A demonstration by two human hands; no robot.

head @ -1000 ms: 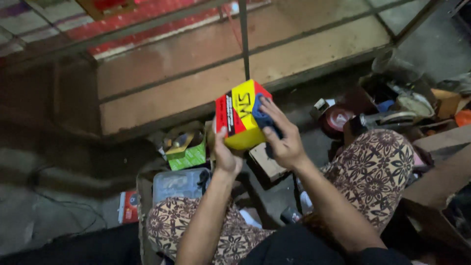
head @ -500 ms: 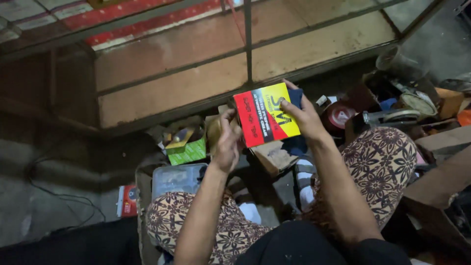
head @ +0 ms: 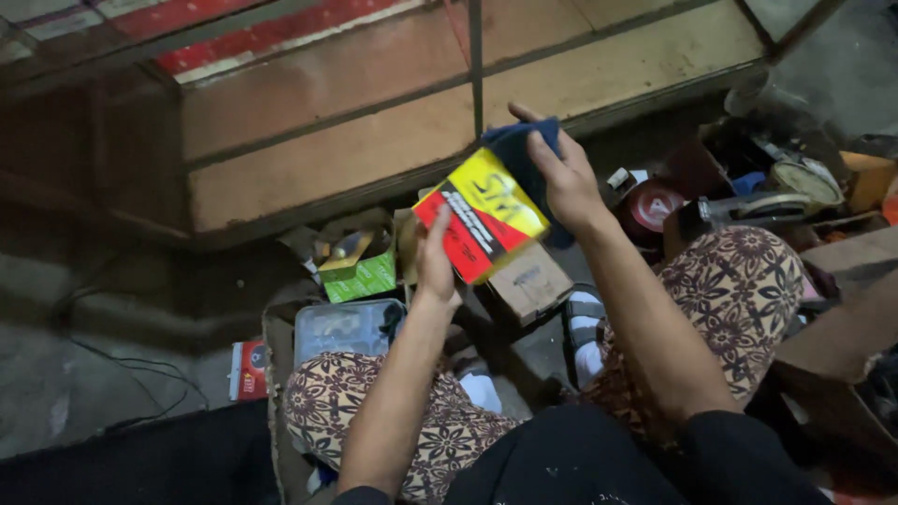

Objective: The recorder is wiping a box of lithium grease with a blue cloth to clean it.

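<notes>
A glossy printed cardboard box (head: 479,217), red and yellow, catches the light between a seated person's bare left hand (head: 436,262) and right hand (head: 559,178); a soft, matt dark-blue cloth (head: 520,150) is pressed against it under the right fingers (head: 540,148). Loose cotton-look trousers (head: 748,281) carry a matt brown floral print. Behind stands a shelf (head: 374,159) of dull, unvarnished wooden boards in a thin dark metal frame. On the rough, dusty concrete floor (head: 84,393) lie a clear, scuffed plastic container (head: 346,329), a plain matt brown carton (head: 531,279), a shiny green paper packet (head: 361,277) and a smooth red roll of tape (head: 655,208).
</notes>
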